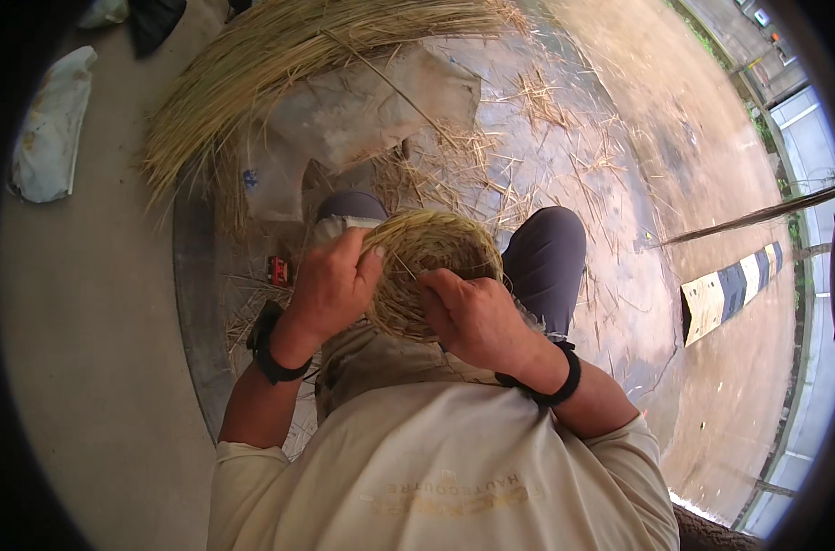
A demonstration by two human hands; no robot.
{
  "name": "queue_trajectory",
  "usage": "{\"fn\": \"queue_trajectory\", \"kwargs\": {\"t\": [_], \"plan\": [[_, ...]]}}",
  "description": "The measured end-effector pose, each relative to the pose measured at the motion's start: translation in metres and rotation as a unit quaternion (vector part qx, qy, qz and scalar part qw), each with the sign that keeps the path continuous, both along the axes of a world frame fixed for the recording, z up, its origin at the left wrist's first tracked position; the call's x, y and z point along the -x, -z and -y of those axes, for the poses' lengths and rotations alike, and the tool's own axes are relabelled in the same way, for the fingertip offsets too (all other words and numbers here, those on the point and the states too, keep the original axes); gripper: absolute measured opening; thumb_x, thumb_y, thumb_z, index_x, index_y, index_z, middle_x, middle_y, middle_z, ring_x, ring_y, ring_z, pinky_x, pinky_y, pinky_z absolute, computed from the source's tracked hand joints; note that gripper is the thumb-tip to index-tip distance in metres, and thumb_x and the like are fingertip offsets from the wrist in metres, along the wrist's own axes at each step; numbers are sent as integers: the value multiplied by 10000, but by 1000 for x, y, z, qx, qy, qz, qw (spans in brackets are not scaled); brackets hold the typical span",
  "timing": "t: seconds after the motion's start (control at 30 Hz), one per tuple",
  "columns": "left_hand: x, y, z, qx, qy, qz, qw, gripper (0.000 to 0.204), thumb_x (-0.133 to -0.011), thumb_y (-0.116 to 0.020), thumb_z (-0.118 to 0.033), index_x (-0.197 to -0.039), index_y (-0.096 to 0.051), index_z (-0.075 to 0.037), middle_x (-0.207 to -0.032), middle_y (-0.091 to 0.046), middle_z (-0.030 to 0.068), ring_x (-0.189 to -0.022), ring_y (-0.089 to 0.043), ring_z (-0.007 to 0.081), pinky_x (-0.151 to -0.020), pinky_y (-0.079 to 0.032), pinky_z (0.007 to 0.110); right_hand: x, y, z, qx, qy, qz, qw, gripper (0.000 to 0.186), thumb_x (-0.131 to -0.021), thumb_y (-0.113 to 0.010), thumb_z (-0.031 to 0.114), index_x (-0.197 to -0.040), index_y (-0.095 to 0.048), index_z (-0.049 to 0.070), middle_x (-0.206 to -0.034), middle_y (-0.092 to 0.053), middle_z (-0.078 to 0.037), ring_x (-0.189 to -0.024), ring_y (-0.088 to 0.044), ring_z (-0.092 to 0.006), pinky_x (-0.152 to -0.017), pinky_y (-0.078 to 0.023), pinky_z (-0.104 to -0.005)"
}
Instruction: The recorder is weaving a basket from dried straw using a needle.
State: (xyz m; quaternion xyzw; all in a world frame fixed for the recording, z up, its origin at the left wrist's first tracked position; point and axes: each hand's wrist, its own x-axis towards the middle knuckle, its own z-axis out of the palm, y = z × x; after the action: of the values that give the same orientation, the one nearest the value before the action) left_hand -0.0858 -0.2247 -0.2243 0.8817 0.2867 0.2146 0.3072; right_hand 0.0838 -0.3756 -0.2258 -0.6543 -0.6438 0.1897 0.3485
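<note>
A round basket (440,241) of woven straw, greenish yellow with a darker hollow inside, rests in my lap between my knees. My left hand (339,275) grips its left rim, thumb on top and fingers curled around the outer wall. At the near right side of the basket, my right hand (477,317) is closed, its thumb pressed against the curled fingers. Whatever lies in that pinch, perhaps a strand of straw, is too small or hidden to make out. Both wrists wear black bands.
A big bundle of long straw (252,83) lies ahead, with a crumpled translucent plastic sheet (371,101) beside it. Loose stalks (436,170) litter the ground. By my left knee is a small red box (278,271). A black-and-white striped barrier (734,292) lies at right, a white sack (55,129) at far left.
</note>
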Motion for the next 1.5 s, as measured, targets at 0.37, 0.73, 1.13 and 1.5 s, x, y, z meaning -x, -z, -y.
{"fn": "queue_trajectory", "kwargs": {"t": [0.37, 0.73, 1.13, 1.5], "plan": [[-11, 4, 12, -52, -28, -42, 997, 197, -979, -613, -153, -1082, -614, 15, -881, -665, 276, -835, -657, 491, -669, -517, 522, 5, 30, -24, -13, 39, -36, 999, 106, -928, -617, 54, -1024, -617, 9, -748, -645, -166, -634, -669, -355, -580, -535, -433], [-5, 3, -6, -132, -37, -26, 990, 273, -951, -647, -154, -1173, -617, 2, -918, -703, 231, -827, -700, 415, -683, -567, 477, -3, 0, -23, 67, -40, -165, 983, 113, -965, -581, 97, -909, -620, 7, -726, -670, -163, -651, -678, -327, -619, -535, -428], [-15, -7, 4, -272, 137, -33, 952, 220, -889, -676, -147, -1079, -626, -49, -772, -628, 82, -656, -671, 290, -545, -539, 405, -47, -45, -52, -38, -4, 73, 997, 169, -950, -638, 170, -928, -688, 11, -828, -667, -201, -802, -670, -405, -706, -537, -458], [-23, -9, 6, -281, 160, -7, 946, 166, -884, -652, -127, -1031, -634, -51, -763, -631, 78, -648, -674, 264, -510, -531, 383, -48, -32, -71, -62, 44, -146, 986, 250, -1011, -636, 218, -1002, -711, -20, -802, -694, -97, -700, -642, -128, -649, -530, -303]]}}
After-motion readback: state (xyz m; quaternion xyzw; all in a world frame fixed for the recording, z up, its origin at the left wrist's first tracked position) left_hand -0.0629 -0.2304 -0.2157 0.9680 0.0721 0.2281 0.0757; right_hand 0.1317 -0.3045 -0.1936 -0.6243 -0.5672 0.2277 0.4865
